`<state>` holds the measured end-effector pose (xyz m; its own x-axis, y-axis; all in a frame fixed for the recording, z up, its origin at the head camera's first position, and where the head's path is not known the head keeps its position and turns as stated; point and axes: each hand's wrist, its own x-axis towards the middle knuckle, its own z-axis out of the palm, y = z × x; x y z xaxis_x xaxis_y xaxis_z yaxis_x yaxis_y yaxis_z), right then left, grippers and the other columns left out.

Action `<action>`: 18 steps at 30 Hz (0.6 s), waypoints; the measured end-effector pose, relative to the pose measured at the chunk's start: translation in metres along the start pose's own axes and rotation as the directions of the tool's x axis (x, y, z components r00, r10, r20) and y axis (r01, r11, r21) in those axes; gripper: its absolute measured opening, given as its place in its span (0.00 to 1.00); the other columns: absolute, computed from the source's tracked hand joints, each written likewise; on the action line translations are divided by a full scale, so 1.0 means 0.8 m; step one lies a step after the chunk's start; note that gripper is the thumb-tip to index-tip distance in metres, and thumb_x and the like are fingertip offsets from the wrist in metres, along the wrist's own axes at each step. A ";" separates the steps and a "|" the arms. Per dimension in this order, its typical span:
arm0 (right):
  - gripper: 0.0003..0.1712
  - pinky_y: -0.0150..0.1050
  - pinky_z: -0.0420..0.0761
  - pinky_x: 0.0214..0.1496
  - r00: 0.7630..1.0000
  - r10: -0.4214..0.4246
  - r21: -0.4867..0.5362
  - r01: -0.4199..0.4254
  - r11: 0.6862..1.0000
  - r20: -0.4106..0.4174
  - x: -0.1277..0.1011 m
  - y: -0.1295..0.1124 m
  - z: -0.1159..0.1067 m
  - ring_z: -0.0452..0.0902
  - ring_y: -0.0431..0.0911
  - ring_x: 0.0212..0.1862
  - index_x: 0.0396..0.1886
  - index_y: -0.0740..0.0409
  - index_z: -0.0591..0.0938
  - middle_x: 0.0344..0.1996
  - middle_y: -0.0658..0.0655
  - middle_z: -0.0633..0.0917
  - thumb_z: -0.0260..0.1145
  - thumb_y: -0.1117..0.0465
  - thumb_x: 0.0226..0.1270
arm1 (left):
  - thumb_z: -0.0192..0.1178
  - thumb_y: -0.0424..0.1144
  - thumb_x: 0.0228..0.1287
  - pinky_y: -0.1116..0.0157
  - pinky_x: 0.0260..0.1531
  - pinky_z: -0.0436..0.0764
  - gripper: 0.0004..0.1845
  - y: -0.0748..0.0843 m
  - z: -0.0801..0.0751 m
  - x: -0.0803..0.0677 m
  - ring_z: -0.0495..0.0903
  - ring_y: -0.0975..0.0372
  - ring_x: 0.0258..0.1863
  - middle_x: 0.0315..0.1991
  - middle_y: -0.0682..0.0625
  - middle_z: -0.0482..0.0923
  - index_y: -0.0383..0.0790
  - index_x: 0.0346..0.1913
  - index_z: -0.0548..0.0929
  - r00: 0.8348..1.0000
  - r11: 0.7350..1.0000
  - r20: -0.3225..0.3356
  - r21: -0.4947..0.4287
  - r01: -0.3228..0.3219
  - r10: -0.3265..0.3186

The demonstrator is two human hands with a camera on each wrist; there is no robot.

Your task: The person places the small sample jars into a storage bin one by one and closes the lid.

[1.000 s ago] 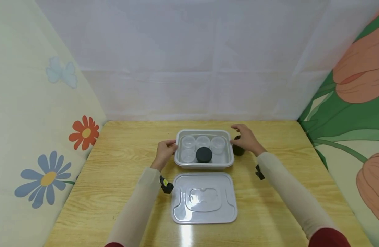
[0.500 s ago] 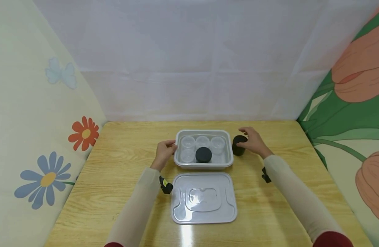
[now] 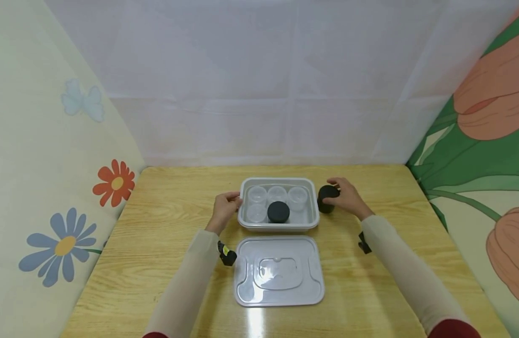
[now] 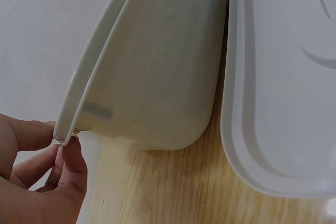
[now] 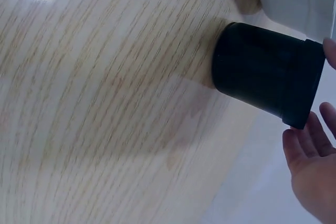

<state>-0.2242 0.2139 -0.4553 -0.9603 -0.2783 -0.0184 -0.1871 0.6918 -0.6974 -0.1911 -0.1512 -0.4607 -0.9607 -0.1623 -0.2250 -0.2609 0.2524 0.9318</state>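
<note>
My left hand [image 3: 225, 210] pinches the left rim of a white plastic tub [image 3: 242, 220], thumb above and fingers below in the left wrist view. Inside the tub sit several clear round containers [image 3: 277, 195] and one with a black lid [image 3: 278, 212]. Just right of the tub, a black lidded jar [image 5: 262, 69] stands upright on the table. My right hand [image 3: 346, 197] holds this jar at its lid, with the thumb on the near side and the fingers on the far side. The jar's top is partly hidden in the right wrist view.
A flat translucent lid [image 3: 278, 272] lies on the wooden table [image 3: 171, 263] in front of the tub. A white cloth [image 3: 200, 80] hangs behind the table. Flower-printed panels flank it on the left [image 3: 40, 155] and right [image 3: 487, 155].
My right hand has moved right, off the tub's right rim, and its fingers have come round the top of the black jar. My left hand stays on the rim.
</note>
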 end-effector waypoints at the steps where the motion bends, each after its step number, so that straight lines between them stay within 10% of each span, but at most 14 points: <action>1: 0.39 0.60 0.69 0.62 1.000 0.004 0.002 -0.004 1.000 -0.001 0.000 0.000 0.001 0.64 0.65 0.62 0.65 0.68 0.66 0.62 0.70 0.68 0.71 0.59 0.56 | 0.56 0.27 0.63 0.75 0.28 0.78 0.16 0.000 0.000 0.000 0.75 0.65 0.30 0.38 0.41 0.79 0.26 0.54 0.79 1.000 1.000 -0.001 0.002 -0.002 0.002; 18: 0.44 0.63 0.60 0.68 0.996 0.093 0.049 -0.092 0.995 -0.004 -0.003 0.005 0.012 0.58 0.66 0.67 0.68 0.65 0.63 0.67 0.72 0.63 0.72 0.58 0.54 | 0.55 0.28 0.65 0.72 0.33 0.80 0.16 0.000 0.001 -0.001 0.76 0.62 0.35 0.41 0.40 0.79 0.28 0.55 0.78 1.000 1.000 0.002 0.014 0.025 -0.025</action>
<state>-0.2204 0.2106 -0.4650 -0.9743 -0.2103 -0.0803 -0.0872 0.6814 -0.7267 -0.1908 -0.1502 -0.4607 -0.9541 -0.1667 -0.2489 -0.2861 0.2614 0.9218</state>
